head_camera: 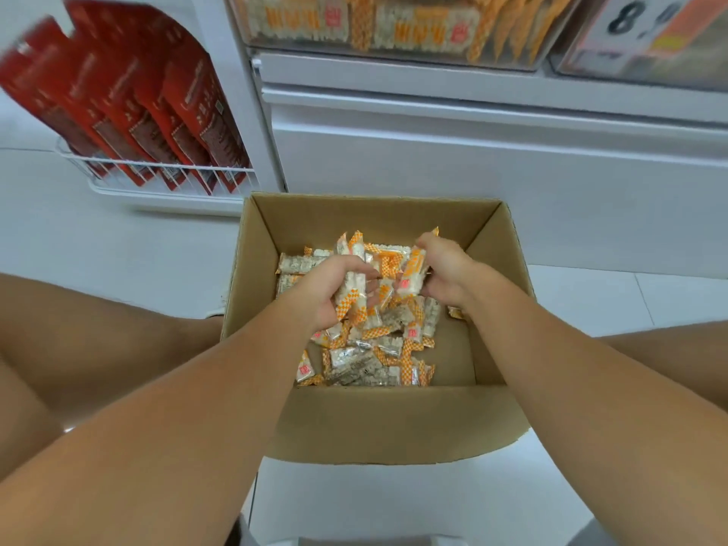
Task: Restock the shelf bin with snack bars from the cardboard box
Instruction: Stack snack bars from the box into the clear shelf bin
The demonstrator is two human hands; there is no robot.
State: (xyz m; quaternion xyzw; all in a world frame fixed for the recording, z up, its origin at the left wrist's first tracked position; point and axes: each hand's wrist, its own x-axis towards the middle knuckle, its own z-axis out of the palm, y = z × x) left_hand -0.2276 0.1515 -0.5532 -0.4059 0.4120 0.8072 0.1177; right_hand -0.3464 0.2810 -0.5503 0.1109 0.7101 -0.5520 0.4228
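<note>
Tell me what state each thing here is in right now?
cardboard box: open, partly filled.
snack bars: loose heap inside box.
left hand: gripping several bars.
right hand: gripping several bars.
shelf bin: already holding bars.
red pouches: standing in wire rack.

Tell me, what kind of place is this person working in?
Most likely a shop aisle: a clear shelf bin of wrapped snack bars, a price sign beside it, and red pouches lined up in a wire rack.
</note>
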